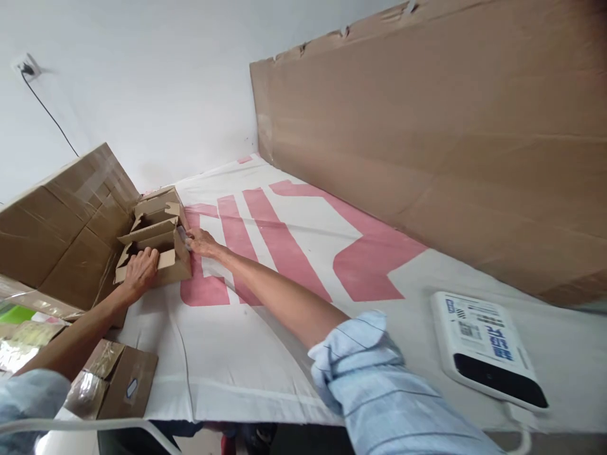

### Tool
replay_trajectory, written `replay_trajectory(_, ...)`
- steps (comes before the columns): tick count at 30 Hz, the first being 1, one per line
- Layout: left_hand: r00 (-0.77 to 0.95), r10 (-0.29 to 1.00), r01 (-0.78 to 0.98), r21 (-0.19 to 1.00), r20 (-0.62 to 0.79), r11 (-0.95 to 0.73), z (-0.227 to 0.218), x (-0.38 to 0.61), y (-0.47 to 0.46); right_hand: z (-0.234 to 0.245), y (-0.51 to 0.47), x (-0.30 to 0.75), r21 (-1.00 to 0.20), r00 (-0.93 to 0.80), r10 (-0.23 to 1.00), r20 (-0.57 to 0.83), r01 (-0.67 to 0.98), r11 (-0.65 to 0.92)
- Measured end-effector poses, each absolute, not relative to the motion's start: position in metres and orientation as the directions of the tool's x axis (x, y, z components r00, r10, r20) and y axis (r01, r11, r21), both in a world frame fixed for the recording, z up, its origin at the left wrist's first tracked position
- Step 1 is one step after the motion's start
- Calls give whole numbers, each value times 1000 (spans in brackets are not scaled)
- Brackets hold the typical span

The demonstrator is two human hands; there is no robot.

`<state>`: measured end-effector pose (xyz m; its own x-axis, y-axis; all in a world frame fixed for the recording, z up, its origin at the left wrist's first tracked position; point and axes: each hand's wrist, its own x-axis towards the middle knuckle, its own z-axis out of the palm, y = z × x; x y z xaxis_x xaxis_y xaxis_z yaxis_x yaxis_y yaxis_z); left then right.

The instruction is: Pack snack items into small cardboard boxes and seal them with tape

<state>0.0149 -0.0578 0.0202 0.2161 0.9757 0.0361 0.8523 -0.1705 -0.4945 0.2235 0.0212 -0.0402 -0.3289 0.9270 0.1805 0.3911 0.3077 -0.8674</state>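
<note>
A small open cardboard box (pixel 175 273) stands at the left of the table, its flaps raised and its inside in shadow. My left hand (pixel 141 270) is closed over its near edge, fingertips curled inside the opening. At the box's right side, my right hand (pixel 203 242) is closed around a small pale, shiny piece (pixel 183 237), too small and blurred to name. That piece touches or lies very close to the box wall. Directly behind stands a second open cardboard box (pixel 159 201), with a flap upright between the two openings.
A large taped carton (pixel 71 221) leans on the left beside the small boxes. Nearer lies a closed taped box (pixel 128 382). A tall cardboard panel (pixel 427 139) borders the right side. A white device (pixel 488 344) with a cable rests on the red-and-white cloth (pixel 265 373).
</note>
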Motion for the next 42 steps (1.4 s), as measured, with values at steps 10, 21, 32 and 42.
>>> replay_trajectory(10, 111, 982, 921, -388, 151, -45, 15, 33, 58, -12, -95, 329, -818, -429, 871, 241, 394, 420)
replay_trajectory(21, 33, 984, 977, -214, 176, 5, 32, 42, 65, -55, -238, 424, -653, -146, 914, 379, 658, 376)
replay_trajectory(32, 142, 982, 978, -171, 128, -119, 120, 20, 5, -163, -275, 449, -366, -114, 928, 354, 897, 249)
replay_trajectory(42, 170, 963, 977, -89, -207, -192, 154, -59, -141, -208, -266, 442, -272, -80, 898, 432, 938, 215)
